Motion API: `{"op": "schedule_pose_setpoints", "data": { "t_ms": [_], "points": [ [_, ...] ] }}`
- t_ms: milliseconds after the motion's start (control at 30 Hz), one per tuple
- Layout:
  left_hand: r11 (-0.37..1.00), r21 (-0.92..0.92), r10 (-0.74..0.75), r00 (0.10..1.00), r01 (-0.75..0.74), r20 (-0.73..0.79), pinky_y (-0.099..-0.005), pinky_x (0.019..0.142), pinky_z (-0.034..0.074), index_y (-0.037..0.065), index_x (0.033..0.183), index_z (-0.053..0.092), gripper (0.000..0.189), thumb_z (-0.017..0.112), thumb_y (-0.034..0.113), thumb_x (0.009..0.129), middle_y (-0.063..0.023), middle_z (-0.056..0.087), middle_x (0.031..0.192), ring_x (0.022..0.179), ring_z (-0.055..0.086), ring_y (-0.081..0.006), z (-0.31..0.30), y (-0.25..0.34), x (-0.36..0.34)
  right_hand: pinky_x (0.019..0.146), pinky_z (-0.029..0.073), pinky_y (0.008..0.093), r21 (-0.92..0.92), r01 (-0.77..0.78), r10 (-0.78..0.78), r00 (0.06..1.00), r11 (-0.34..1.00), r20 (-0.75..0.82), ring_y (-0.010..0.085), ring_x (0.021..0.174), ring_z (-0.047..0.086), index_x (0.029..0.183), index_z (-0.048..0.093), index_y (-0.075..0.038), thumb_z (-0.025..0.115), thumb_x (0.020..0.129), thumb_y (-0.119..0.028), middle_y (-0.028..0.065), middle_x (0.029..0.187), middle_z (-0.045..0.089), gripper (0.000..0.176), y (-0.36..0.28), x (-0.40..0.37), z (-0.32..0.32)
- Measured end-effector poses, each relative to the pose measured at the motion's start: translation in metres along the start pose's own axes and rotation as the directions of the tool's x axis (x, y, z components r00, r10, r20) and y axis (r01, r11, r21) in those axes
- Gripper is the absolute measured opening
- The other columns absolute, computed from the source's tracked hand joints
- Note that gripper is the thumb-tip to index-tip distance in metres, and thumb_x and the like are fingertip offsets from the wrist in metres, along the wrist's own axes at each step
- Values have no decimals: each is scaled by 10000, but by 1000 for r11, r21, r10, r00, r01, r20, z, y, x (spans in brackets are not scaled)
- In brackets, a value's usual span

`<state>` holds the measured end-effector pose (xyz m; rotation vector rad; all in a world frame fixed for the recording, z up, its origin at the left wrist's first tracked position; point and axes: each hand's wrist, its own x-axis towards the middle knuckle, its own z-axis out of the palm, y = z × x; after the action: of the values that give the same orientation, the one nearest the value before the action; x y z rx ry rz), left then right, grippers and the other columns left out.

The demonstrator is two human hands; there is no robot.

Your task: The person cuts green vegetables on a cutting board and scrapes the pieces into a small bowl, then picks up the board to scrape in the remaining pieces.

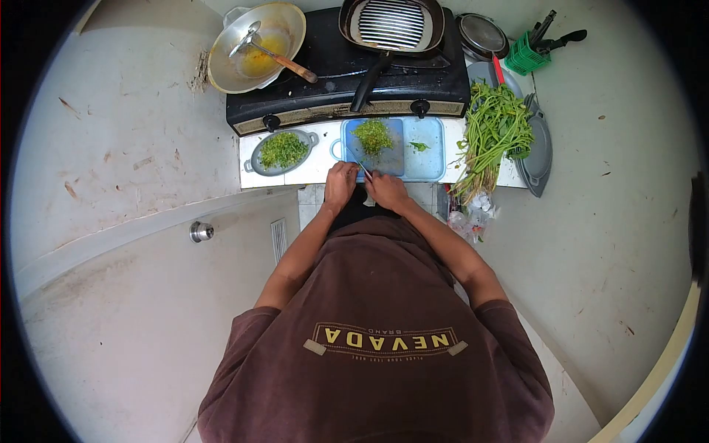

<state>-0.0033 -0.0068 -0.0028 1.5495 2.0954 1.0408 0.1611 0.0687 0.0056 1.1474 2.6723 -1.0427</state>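
Note:
My right hand is closed around a small knife, whose thin blade points up and left over the near edge of the blue cutting board. Just left of the blade, my left hand has its fingers curled together at the board's edge; whatever they pinch is too small to make out. Finely chopped greens form a pile on the board beyond my hands. A small green piece lies on the board's right half. More chopped greens fill a grey oval dish to the left.
A black gas stove stands behind the board, carrying a wok with a ladle and a grill pan. Long leafy greens lie on the right over a grey tray. A green basket holds knives.

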Motion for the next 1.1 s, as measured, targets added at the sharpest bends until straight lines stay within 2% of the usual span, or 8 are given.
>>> {"op": "schedule_pose_setpoints", "data": {
  "t_ms": [133, 433, 533, 733, 833, 1000, 1100],
  "points": [
    [999, -20, -37, 999, 37, 2, -458, 766, 538, -8, 941, 735, 73, 703, -8, 875, -189, 686, 892, 836, 674, -379, 3, -3, -1, 706, 578, 565, 2, 12, -12, 1000, 1000, 5, 477, 759, 716, 1052, 622, 36, 513, 1047, -376, 275, 789, 711, 425, 2, -5, 3],
    [995, 18, 103, 995, -103, -5, -454, 768, 533, -11, 946, 728, 102, 698, -33, 851, -179, 654, 905, 858, 654, -378, -2, 3, 0, 693, 592, 530, -106, 29, -31, 999, 994, -20, 415, 745, 739, 1009, 617, 35, 543, 1035, -347, 238, 770, 726, 390, 4, 1, 9],
    [989, 91, 113, 992, -118, 64, -453, 771, 531, -2, 960, 728, 107, 695, -23, 860, -177, 653, 914, 866, 649, -378, -6, -1, -3, 684, 596, 518, -111, 53, -56, 998, 992, -23, 398, 730, 744, 986, 616, 33, 541, 1030, -331, 232, 747, 724, 374, 6, -3, 6],
    [1000, -8, -9, 1000, 9, 15, -446, 766, 535, 0, 954, 725, 74, 686, 17, 893, -181, 657, 896, 843, 659, -366, -1, -1, -2, 661, 595, 519, -130, 49, -51, 999, 990, -12, 403, 715, 740, 987, 622, 35, 538, 1032, -335, 228, 746, 725, 382, 13, -6, -1],
    [989, -47, -140, 990, 141, 21, -442, 748, 538, -9, 941, 723, 68, 691, 35, 900, -184, 656, 872, 805, 663, -360, 3, 4, 2, 664, 590, 529, -96, 41, -44, 999, 994, -20, 416, 714, 733, 993, 628, 37, 535, 1034, -349, 236, 748, 721, 399, 14, 0, 0],
    [995, -44, -91, 996, 91, -5, -442, 738, 538, -12, 936, 721, 69, 694, 36, 895, -184, 650, 857, 786, 661, -362, 8, 4, 5, 669, 581, 539, -85, 79, -83, 996, 993, -40, 433, 716, 723, 1016, 633, 31, 528, 1039, -361, 249, 752, 713, 407, 13, -3, 0],
    [997, -19, -71, 997, 71, 8, -447, 751, 535, -12, 950, 718, 75, 688, 26, 893, -186, 646, 868, 810, 655, -368, 8, 3, 4, 684, 600, 515, -105, 39, -37, 999, 994, 20, 414, 744, 742, 978, 634, 34, 543, 1026, -327, 245, 788, 730, 375, 11, -5, -4]
  ]
}}
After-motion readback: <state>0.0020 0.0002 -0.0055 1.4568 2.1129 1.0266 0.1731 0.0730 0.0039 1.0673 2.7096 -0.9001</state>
